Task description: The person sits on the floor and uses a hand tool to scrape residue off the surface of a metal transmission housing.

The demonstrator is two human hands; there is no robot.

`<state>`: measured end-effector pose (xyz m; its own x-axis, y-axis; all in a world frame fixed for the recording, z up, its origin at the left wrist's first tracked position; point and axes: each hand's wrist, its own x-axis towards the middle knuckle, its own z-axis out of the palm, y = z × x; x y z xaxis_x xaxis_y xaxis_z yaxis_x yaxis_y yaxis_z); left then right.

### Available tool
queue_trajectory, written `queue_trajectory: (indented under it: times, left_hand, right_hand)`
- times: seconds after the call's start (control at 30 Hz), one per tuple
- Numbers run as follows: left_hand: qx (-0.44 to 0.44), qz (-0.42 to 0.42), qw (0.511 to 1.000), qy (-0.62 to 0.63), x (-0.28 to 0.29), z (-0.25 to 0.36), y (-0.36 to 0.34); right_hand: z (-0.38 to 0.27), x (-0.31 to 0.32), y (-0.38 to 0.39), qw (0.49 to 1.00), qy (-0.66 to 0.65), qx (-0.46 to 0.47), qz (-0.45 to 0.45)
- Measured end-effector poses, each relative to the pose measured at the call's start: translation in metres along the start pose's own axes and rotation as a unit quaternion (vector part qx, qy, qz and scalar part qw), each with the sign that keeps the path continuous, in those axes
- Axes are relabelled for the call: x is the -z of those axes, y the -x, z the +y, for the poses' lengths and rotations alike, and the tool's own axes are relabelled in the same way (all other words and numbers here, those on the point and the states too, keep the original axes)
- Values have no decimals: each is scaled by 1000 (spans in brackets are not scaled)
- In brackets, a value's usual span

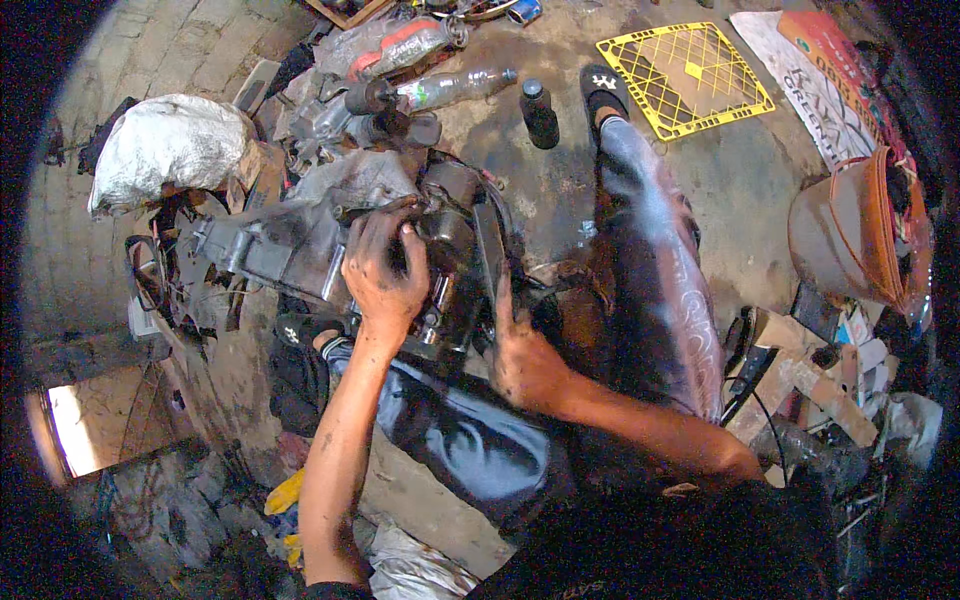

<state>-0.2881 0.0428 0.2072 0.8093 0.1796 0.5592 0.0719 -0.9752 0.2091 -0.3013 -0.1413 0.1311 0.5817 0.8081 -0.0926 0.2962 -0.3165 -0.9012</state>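
Note:
A large, greasy dark grey machine assembly (285, 245) stands before me between my legs, with a rounded black cylindrical part (448, 235) on its right side. My left hand (385, 265) is closed at the upper edge of the housing, its fingers curled over; what they grip is hidden beneath them. Beside the cylinder, my right hand (520, 350) has its index finger stretched forward against a long dark flat strip (490, 245). The other fingers are bent, and what lies in them cannot be made out. Both hands are smeared with black grease.
A dark bottle (540, 115) and a clear plastic bottle (455, 88) are beyond the assembly. At the far right lies a yellow plastic grid (690, 75). A white sack (170, 150) sits left, a brown bucket-like container (850, 235) right, near cardboard scraps (820, 385).

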Motion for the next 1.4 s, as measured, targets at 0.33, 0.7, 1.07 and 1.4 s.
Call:
queue_trajectory:
  times: [0.33,0.7,1.07,1.4]
  left_hand:
    - [-19,25,1000,-2,-2,0,0]
    - [17,-21,1000,13,1,6,1]
    - [14,-12,999,32,6,-3,3]
    - [9,14,999,33,4,-3,4]
  right_hand:
    - [12,11,-21,963,79,181,183]
    - [26,28,-62,955,132,261,55]
    - [-10,87,-46,989,-111,-72,72]
    - [-6,4,-32,973,153,99,139]
